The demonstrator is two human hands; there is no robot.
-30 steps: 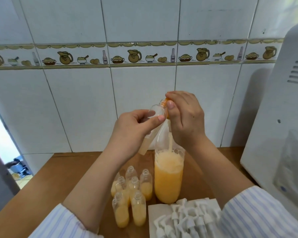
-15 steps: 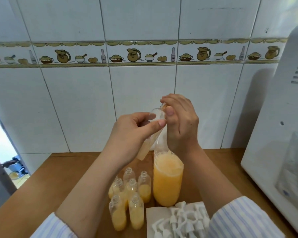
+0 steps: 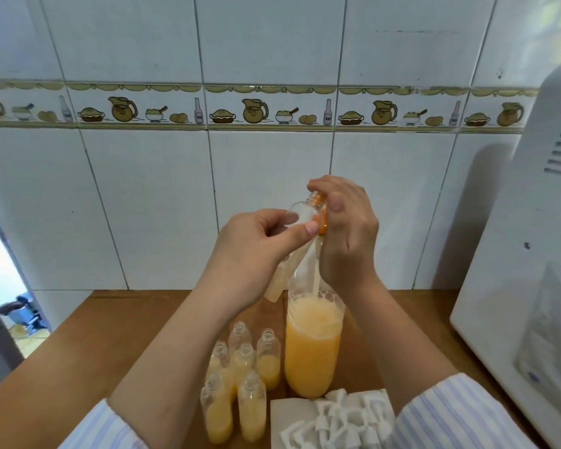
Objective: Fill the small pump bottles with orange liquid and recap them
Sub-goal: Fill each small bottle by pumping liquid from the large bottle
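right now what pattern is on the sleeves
Thin pale blue and white stripes on both sleeves, best seen in the head view.

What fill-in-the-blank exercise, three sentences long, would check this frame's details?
1. The left hand holds a small bottle tipped over the neck of the large ____ bottle.
2. The small pump bottles standing on the wooden table have no ____ on.
3. The white pump caps lie on a white ____ to the right of the small bottles.

Missing words: orange; caps; napkin
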